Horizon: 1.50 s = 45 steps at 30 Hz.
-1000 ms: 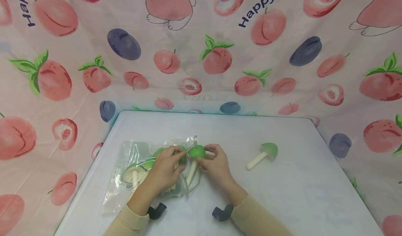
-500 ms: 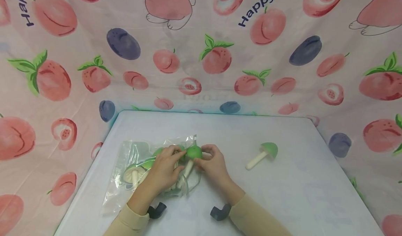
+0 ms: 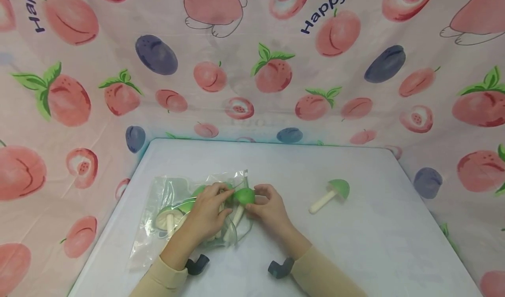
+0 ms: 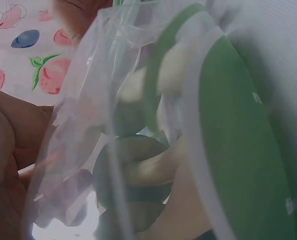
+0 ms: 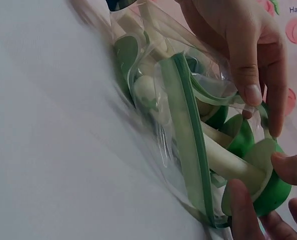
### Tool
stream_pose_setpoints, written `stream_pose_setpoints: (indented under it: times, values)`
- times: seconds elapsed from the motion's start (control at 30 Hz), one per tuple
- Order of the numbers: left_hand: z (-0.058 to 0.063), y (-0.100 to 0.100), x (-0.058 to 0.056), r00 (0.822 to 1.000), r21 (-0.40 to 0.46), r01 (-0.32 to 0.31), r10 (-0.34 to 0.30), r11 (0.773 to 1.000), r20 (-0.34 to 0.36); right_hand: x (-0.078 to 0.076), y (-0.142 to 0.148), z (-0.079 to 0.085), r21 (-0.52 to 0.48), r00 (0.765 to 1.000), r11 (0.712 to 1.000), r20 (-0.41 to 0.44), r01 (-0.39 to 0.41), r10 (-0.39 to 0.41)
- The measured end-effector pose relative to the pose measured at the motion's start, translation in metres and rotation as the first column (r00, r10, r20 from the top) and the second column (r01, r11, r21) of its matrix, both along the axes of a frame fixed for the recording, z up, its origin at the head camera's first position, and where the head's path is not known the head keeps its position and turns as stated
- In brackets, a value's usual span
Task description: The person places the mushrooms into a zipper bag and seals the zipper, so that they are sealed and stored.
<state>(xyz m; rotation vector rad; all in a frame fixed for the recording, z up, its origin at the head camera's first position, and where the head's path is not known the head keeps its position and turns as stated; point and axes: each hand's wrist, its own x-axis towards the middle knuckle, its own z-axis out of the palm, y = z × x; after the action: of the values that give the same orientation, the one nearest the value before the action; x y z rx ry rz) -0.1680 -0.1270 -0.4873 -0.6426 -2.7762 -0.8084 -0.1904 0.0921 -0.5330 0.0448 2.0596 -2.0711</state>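
A clear zip bag (image 3: 147, 227) with a green zip strip (image 5: 194, 135) lies on the table, several toy mushrooms (image 3: 167, 218) with green caps and cream stems inside. My left hand (image 3: 205, 213) lies over the bag, thumb and fingers pinching its edge at the mouth. At that mouth my right hand (image 3: 273, 210) holds a mushroom (image 5: 276, 192) by its cap. The stem points into the bag, and the cap is outside it. In the left wrist view the mushrooms show blurred through the plastic.
Another green-capped mushroom (image 3: 339, 189) lies on its side on the white table (image 3: 375, 244), to the right. Dark curved pieces (image 3: 281, 268) sit at both wrists. A fruit-printed cloth (image 3: 272, 73) hangs behind and along the sides.
The mushroom in my right hand has shifted slightly left and toward me, its cap lower at the bag's mouth. My left hand has stayed in place.
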Motion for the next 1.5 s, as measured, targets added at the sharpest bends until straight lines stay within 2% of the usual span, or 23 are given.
stream_pose_setpoints:
  times: [0.23, 0.47, 0.7, 0.93, 1.0, 1.23, 1.5]
  values:
    - [-0.0006, -0.0004, -0.0006, 1.000, -0.006, -0.001, 0.001, 1.000, -0.012, -0.0010, 0.0037, 0.0005, 0.006, 0.999, 0.999, 0.003, -0.048, 0.048]
    - [-0.0008, 0.0002, -0.0004, 1.000, -0.003, 0.000, 0.000, 1.000, -0.020, -0.0001, 0.0061, -0.0025, 0.078, 0.999, 0.996, -0.003, -0.046, 0.047]
    - [-0.0006, 0.0005, 0.0008, 1.000, 0.005, 0.000, 0.000, 1.000, -0.011, 0.0019, 0.0053, -0.0046, -0.034, 1.000, 0.999, 0.001, -0.031, 0.031]
    - [-0.0019, 0.0012, -0.0005, 1.000, -0.005, -0.004, 0.004, 1.000, -0.018, 0.0015, 0.0009, -0.0044, -0.042, 0.994, 0.993, 0.032, 0.107, -0.106]
    - [-0.0015, 0.0011, -0.0003, 1.000, -0.008, -0.003, 0.003, 1.000, -0.016, 0.0009, 0.0007, -0.0052, -0.037, 0.992, 0.992, 0.039, 0.124, -0.122]
    - [-0.0011, 0.0012, 0.0003, 1.000, -0.003, 0.003, -0.003, 1.000, -0.013, 0.0006, -0.0003, -0.0056, -0.049, 0.991, 0.991, 0.055, 0.122, -0.119]
    - [-0.0014, 0.0034, -0.0012, 1.000, -0.008, -0.004, 0.004, 1.000, -0.006, 0.0015, -0.0003, -0.0019, -0.115, 0.994, 0.989, 0.064, 0.094, -0.087]
